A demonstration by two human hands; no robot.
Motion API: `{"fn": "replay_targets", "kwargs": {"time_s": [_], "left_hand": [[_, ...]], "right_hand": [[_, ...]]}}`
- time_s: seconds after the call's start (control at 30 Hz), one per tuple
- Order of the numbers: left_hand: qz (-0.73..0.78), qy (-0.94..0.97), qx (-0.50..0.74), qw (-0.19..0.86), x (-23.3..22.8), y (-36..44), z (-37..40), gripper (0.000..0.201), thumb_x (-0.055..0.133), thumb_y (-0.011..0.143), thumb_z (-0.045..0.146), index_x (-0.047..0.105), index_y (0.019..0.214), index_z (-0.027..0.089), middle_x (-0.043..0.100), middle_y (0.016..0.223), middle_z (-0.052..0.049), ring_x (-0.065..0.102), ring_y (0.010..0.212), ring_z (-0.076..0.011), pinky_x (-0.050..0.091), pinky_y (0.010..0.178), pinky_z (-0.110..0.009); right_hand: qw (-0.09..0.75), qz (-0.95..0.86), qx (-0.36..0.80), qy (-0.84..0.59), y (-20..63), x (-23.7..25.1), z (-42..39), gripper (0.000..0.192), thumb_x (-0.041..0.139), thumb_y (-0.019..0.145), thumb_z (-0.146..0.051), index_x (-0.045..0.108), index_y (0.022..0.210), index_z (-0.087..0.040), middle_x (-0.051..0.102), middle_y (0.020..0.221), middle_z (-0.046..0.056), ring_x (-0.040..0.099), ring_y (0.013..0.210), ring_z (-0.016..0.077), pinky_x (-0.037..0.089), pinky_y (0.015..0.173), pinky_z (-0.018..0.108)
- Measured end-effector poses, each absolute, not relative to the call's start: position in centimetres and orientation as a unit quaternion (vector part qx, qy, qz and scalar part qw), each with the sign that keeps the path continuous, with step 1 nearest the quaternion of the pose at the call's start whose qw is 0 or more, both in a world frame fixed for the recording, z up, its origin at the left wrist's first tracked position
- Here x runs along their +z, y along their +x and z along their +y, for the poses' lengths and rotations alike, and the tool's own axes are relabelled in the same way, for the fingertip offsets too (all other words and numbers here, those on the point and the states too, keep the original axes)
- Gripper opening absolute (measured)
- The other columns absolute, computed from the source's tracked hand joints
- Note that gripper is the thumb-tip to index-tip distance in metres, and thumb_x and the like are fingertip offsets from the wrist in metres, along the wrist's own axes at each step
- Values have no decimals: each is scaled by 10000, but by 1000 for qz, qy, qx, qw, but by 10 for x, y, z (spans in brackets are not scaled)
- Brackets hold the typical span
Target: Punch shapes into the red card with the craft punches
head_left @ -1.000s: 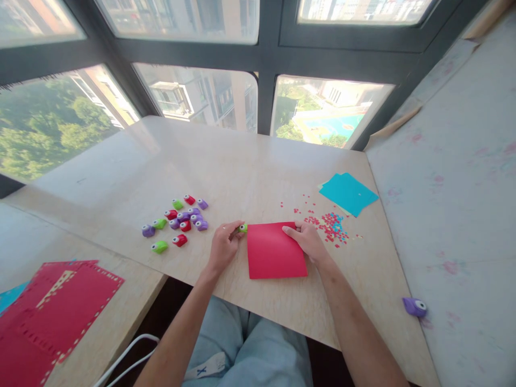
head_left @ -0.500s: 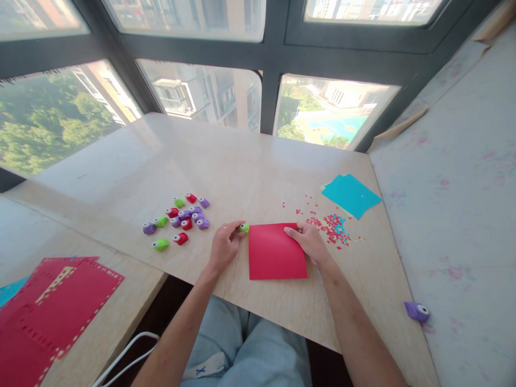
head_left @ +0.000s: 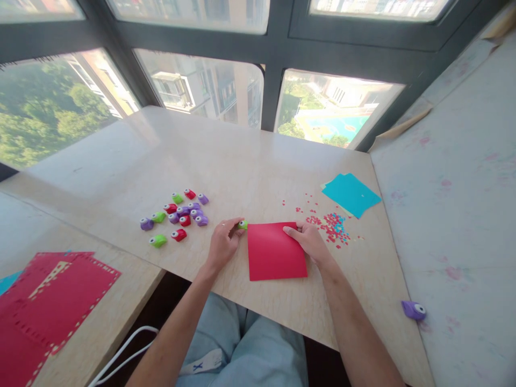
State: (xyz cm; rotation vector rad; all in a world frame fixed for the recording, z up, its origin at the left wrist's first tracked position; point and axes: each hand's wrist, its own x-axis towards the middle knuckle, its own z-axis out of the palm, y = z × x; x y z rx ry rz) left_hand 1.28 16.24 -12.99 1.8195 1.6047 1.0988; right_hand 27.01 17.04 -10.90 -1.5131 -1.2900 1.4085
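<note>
1. Red paper sheet (head_left: pixel 274 251) is lying flat on the marble table (head_left: pixel 242 161), its near edge sitting just short of the table's front edge.
2. At the sheet's far left corner, the left hand (head_left: pixel 223 244) is pinching a small green punch (head_left: pixel 242 224) between thumb and fingers, closed on it, with the punch touching the paper's edge.
3. On the opposite side, the right hand (head_left: pixel 309 242) is pressing down on the sheet's far right corner with fingers flat, holding nothing but pinning the paper.
4. Just right of that hand, a scatter of red and blue paper bits (head_left: pixel 331 223) is crowding the table, and beyond it teal sheets (head_left: pixel 350 193) are lying near the right edge.
5. To the left, a cluster of red, green and purple punches (head_left: pixel 177 217) is sitting well apart from the left hand, leaving a bare strip between them.
6. Behind the sheet, wide bare marble is running up to the window frame (head_left: pixel 274 86).
7. Far right, a lone purple punch (head_left: pixel 414 310) is resting on the pale side surface (head_left: pixel 463 188).
8. Far left, punched red sheets (head_left: pixel 52 306) are lying on a lower table (head_left: pixel 113 317).
</note>
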Motion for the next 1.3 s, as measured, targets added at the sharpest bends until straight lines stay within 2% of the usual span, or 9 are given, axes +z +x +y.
{"fn": "replay_targets", "kwargs": {"time_s": [0.27, 0.77, 1.3], "left_hand": [[588, 655, 407, 243, -131, 13, 163, 275, 603, 848, 164, 670, 1108, 218, 692, 989, -60, 642, 883, -179, 537, 837, -325], [586, 652, 411, 249, -130, 12, 163, 259, 601, 855, 190, 668, 1105, 217, 697, 1013, -66, 649, 917, -190, 539, 850, -335], [579, 659, 415, 239, -132, 12, 164, 278, 609, 846, 186, 677, 1113, 226, 703, 1005, -61, 650, 896, -185, 548, 833, -332]], "right_hand": [[339, -514, 510, -600, 271, -110, 171, 361, 674, 770, -493, 681, 835, -139, 714, 773, 77, 631, 627, 188, 432, 496, 252], [344, -503, 519, -600, 270, -106, 170, 381, 678, 750, -495, 686, 864, -131, 718, 798, 90, 635, 642, 189, 448, 511, 259], [329, -529, 490, -610, 268, -104, 169, 346, 654, 750, -501, 617, 718, -159, 628, 656, 28, 530, 557, 144, 341, 462, 230]]}}
